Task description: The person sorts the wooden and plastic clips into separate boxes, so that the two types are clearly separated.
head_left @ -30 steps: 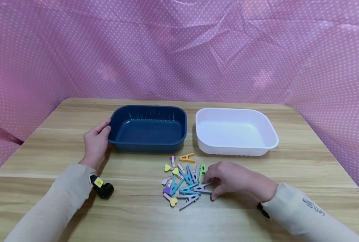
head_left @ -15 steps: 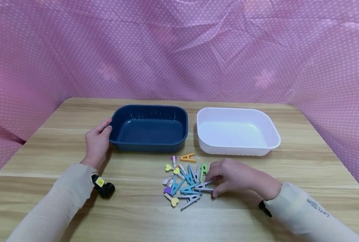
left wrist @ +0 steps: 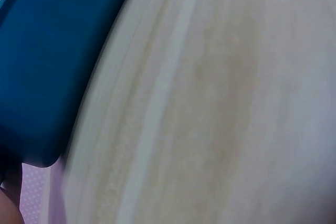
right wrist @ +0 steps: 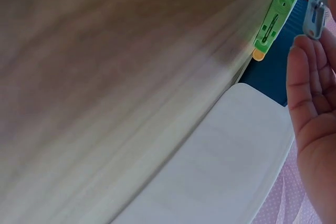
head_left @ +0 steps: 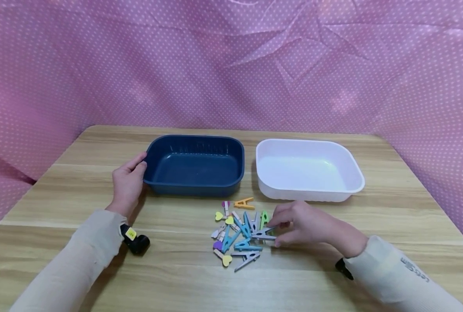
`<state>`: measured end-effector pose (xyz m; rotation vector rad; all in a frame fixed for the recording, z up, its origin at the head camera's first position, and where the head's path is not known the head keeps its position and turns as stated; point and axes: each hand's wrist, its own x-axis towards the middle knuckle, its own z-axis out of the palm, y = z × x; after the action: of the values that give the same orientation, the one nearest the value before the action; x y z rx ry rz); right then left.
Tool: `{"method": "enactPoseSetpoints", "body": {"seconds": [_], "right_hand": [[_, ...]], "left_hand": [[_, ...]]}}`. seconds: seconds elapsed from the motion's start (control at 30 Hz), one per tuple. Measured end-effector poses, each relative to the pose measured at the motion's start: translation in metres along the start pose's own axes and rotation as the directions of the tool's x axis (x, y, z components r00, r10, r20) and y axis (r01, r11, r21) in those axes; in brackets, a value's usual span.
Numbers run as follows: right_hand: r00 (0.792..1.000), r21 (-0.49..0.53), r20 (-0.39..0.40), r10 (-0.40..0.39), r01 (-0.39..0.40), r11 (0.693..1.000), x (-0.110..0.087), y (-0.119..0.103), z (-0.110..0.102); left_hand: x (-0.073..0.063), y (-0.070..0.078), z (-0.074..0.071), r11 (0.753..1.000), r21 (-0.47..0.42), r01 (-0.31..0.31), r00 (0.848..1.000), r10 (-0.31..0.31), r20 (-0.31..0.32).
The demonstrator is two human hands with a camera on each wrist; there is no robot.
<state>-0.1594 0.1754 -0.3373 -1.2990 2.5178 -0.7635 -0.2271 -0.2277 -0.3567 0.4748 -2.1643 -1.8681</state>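
Note:
My right hand [head_left: 307, 225] pinches the handle ends of a grey clothespin [head_left: 263, 234] between thumb and fingers. In the right wrist view this clothespin [right wrist: 315, 11] is held up at the fingertips. Other clothespins lie in a loose pile left of the hand: a green one [head_left: 264, 219], several light blue ones [head_left: 247, 246], another grey one [head_left: 248, 257], an orange one [head_left: 244, 203], and small wooden ones with yellow or purple hearts [head_left: 226, 260]. My left hand [head_left: 128, 184] holds the left rim of a dark blue basin [head_left: 192, 190], its thumb and index finger at the edge.
A white basin [head_left: 305, 195] stands right of the blue one, a narrow gap between them. Both rest on a wood-grain table [head_left: 176, 273]. A pink dotted cloth [head_left: 231, 65] hangs behind and at both sides.
My right hand has taken the grey clothespin and raised it slightly from the pile, away from the light blue one beneath. The left hand keeps its place at the blue basin.

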Motion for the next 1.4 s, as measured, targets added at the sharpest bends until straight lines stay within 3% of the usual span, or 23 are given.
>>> {"method": "enactPoseSetpoints", "body": {"seconds": [0.2, 0.43, 0.57, 0.73, 1.07, 1.4], "right_hand": [[0.990, -0.043, -0.110, -0.091, 0.086, 0.995, 0.001, 0.000, 0.001], [0.934, -0.125, -0.286, -0.213, 0.185, 0.975, 0.004, 0.002, 0.002], [0.913, -0.115, -0.354, -0.200, 0.170, 0.979, 0.004, -0.003, 0.003], [0.908, -0.096, -0.386, -0.161, 0.134, 0.986, 0.005, -0.010, 0.001], [0.865, -0.128, -0.450, -0.220, 0.181, 0.975, 0.015, -0.014, -0.004], [0.833, -0.104, -0.543, -0.106, 0.059, 0.993, 0.030, -0.023, -0.001]], "left_hand": [[0.000, 0.000, -0.001, 0.999, 0.035, -0.010, 1.000, 0.010, 0.002], [-0.001, -0.001, -0.001, 0.999, 0.039, -0.007, 1.000, 0.007, 0.014], [-0.003, 0.000, 0.000, 1.000, 0.024, -0.008, 1.000, 0.007, 0.016], [-0.005, 0.000, -0.001, 1.000, 0.017, -0.005, 1.000, 0.005, 0.016], [-0.009, 0.001, -0.001, 0.997, 0.071, -0.023, 1.000, 0.023, 0.001], [-0.007, -0.001, -0.002, 0.998, 0.051, -0.025, 1.000, 0.026, -0.012]]}}
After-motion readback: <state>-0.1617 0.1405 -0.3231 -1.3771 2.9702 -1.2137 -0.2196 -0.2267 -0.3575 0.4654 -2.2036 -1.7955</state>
